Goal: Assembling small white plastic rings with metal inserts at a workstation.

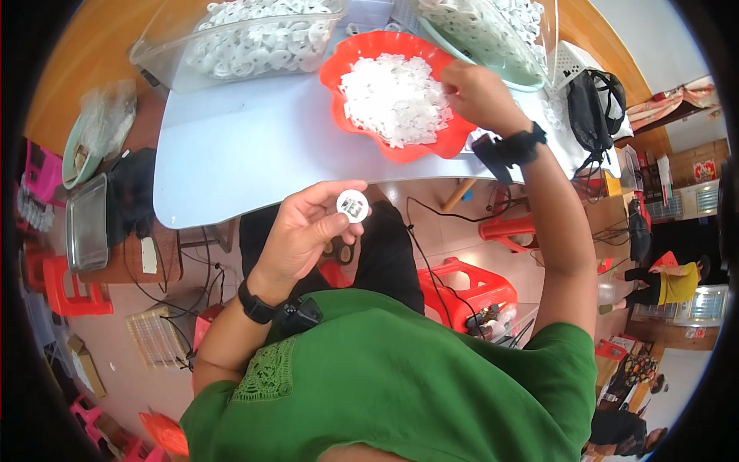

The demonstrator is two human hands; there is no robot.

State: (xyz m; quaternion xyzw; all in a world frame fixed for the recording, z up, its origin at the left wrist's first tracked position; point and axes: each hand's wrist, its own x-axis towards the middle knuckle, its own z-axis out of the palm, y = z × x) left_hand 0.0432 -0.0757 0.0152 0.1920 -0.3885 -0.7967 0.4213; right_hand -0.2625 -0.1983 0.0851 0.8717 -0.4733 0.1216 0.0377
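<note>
My left hand (302, 235) is closed around a small round white plastic part (353, 206) in front of the table edge, its open side facing up with small metal pieces inside. A red wavy-rimmed bowl (336, 71) stands on the table, heaped with small flat white plastic pieces (396, 98). Over that bowl's right side, my right hand (483, 94) has its fingers curled together at the edge of the heap. Whether a piece is between those fingertips is hidden.
At the back left of the pale table (223, 146) stands a clear bin (165, 48) full of round white parts. Behind the bowl, a pale green basin (527, 77) holds more white pieces. Below are a red stool (477, 289) and hanging cables. Another person (670, 285) is far right.
</note>
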